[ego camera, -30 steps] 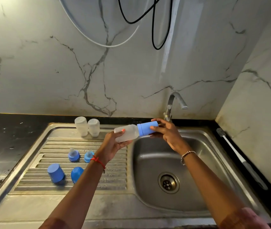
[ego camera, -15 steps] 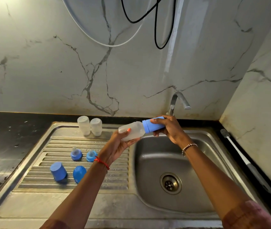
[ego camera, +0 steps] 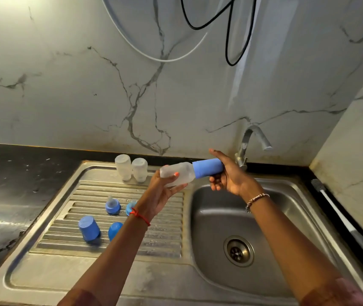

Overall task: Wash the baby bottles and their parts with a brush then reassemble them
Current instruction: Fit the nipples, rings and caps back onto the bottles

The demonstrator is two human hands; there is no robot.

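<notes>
The left hand (ego camera: 161, 193) cradles the clear bottle (ego camera: 180, 174) from below. Its thumb lies over the near side of the body and its fingers (ego camera: 177, 188) curl under it, so the bottle lies almost level with its base toward this hand. The right hand (ego camera: 229, 176) wraps the blue cap (ego camera: 208, 168) that sits on the bottle's neck. The cap's far end is against the palm, the lower fingers curl beneath it, and the forefinger reaches up behind it, a loose hold rather than a tight one. A red thread (ego camera: 140, 216) circles the left wrist and a bracelet (ego camera: 256, 198) the right.

Under the right fingers lies the sink basin (ego camera: 209, 217) with its drain (ego camera: 238, 250). Just behind the right hand stands the tap (ego camera: 251, 140).

Beyond the left fingers, to their left, two upturned bottles (ego camera: 123, 167) stand side by side at the back of the ribbed drainboard (ego camera: 165, 235). Beneath the left wrist are two blue collars with teats (ego camera: 112, 206), the one nearer the wrist partly hidden by it. Nearer the person than those, beside the left forearm, rest two loose caps (ego camera: 88, 228).

Well to the right of the right hand, a long brush (ego camera: 331, 206) lies on the dark counter along the wall.
</notes>
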